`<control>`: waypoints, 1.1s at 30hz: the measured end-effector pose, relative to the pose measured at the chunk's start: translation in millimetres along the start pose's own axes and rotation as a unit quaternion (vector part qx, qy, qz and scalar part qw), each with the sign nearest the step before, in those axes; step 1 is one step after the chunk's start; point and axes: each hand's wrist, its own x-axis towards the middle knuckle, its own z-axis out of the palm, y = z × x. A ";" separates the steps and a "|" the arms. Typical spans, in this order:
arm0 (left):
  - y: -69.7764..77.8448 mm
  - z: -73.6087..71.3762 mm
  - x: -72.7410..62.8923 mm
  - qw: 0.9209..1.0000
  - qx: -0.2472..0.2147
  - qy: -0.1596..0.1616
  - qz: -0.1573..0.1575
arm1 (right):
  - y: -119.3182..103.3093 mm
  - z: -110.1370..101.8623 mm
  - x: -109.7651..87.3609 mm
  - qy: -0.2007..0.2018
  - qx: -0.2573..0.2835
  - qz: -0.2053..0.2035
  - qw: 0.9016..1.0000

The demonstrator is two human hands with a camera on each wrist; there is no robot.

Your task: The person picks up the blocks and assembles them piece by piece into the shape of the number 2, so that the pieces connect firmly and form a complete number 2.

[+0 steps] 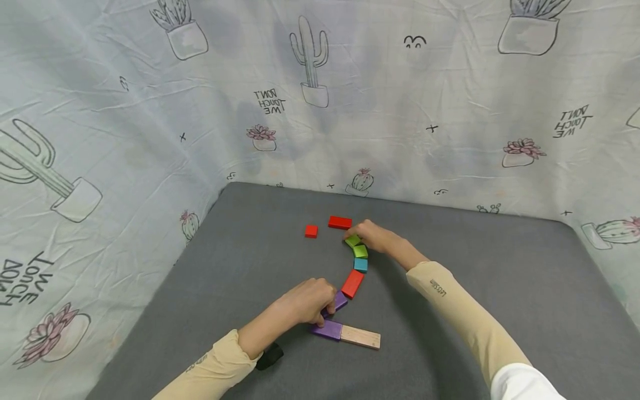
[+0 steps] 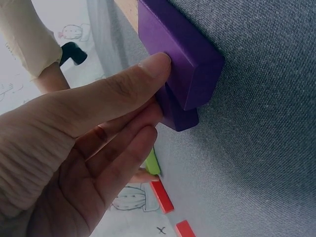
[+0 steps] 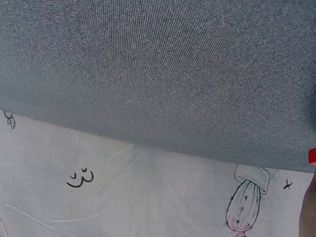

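A curved row of blocks lies on the grey table. My left hand (image 1: 311,300) is at its near end, by two purple blocks, (image 1: 328,329) the lower one joined to a plain wooden block (image 1: 361,337). In the left wrist view, my thumb presses one purple block (image 2: 190,54) and my fingertips touch the other purple block (image 2: 180,116). My right hand (image 1: 377,235) pinches the far green block (image 1: 353,240). Beside that sits a second green block (image 1: 360,251), followed by a blue block (image 1: 360,265) and a red block (image 1: 352,284).
Beyond the row's far end lie a long red block (image 1: 340,223) and a small red block (image 1: 311,231). A dark object (image 1: 270,356) shows beside my left wrist. Cactus-printed cloth (image 1: 380,111) hangs behind the grey table (image 1: 500,289).
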 end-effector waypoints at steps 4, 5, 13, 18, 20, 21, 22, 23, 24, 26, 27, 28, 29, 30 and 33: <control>-1.0 1.1 -0.6 1.000 0.000 0.002 0.001 | 1.1 1.5 -0.5 0.010 -0.002 -0.010 1.000; -1.3 1.4 -0.5 1.000 0.000 0.003 0.002 | 1.5 1.6 -1.2 0.012 -0.003 -0.013 1.000; -2.8 3.3 -1.2 1.000 0.000 0.005 0.005 | 4.1 1.1 -7.2 0.048 0.022 -0.006 0.999; -2.8 3.7 -1.6 1.000 0.000 -0.001 0.001 | 3.6 -1.2 -6.8 0.049 0.052 0.015 0.997; -2.7 3.7 -1.7 1.000 -0.003 -0.002 -0.001 | 4.0 -1.9 -5.7 0.042 0.061 0.009 0.997; -2.6 3.6 -1.9 1.000 -0.004 -0.002 -0.001 | 4.0 -2.4 -5.2 0.040 0.067 0.006 0.997; -2.7 3.7 -2.1 1.000 -0.004 -0.002 -0.002 | 4.4 -2.6 -4.5 0.038 0.069 0.000 0.997; -2.9 4.1 -2.1 1.000 -0.004 -0.002 -0.002 | 4.8 -2.9 -3.8 0.038 0.070 -0.006 0.997; -2.8 3.9 -2.4 1.000 -0.005 -0.001 -0.001 | 5.1 -3.1 -3.1 0.038 0.071 -0.011 0.997; -2.8 4.1 -2.5 1.000 -0.004 0.001 0.000 | 5.4 -3.8 -2.2 0.038 0.070 -0.018 0.997; -2.7 4.0 -2.6 1.000 -0.003 0.002 0.001 | 5.7 -4.0 -1.8 0.039 0.068 -0.020 0.997; -2.6 4.1 -2.5 1.000 -0.003 0.002 0.001 | 6.4 -3.8 -1.3 0.039 0.066 -0.023 0.997; -2.5 4.0 -2.6 1.000 -0.003 0.001 0.001 | 7.0 -3.8 -0.8 0.038 0.064 -0.026 0.997; -2.2 3.7 -2.6 1.000 -0.004 0.001 0.000 | 7.2 -3.8 -0.5 0.037 0.065 -0.026 0.997; -2.2 3.8 -2.5 1.000 -0.005 -0.001 -0.003 | 7.9 -3.7 -0.2 0.034 0.068 -0.027 0.997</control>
